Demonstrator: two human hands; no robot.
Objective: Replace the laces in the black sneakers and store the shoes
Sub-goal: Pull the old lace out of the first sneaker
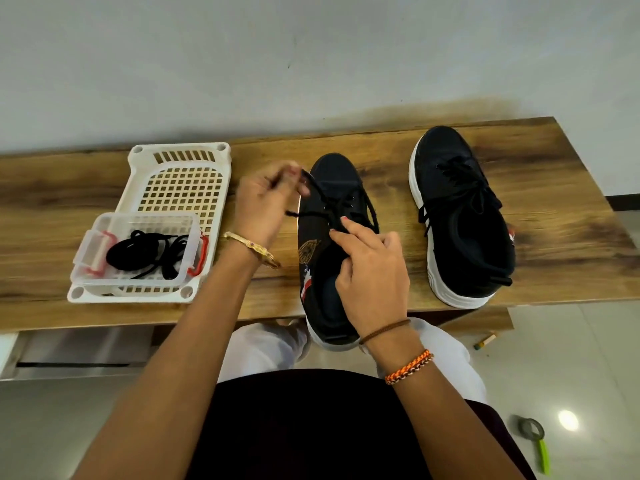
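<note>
Two black sneakers with white soles stand on a wooden bench. The near sneaker is in the middle, its heel over the front edge. Its black lace runs loosely through the eyelets. My left hand pinches one end of that lace at the shoe's left side. My right hand rests on the sneaker's opening, fingertips pressing the lace at the eyelets. The second sneaker stands to the right, laced, its lace ends loose.
A white perforated tray lies at the left of the bench. On its near end stands a clear plastic box with red clips, holding coiled black laces. A green-handled tool lies on the floor.
</note>
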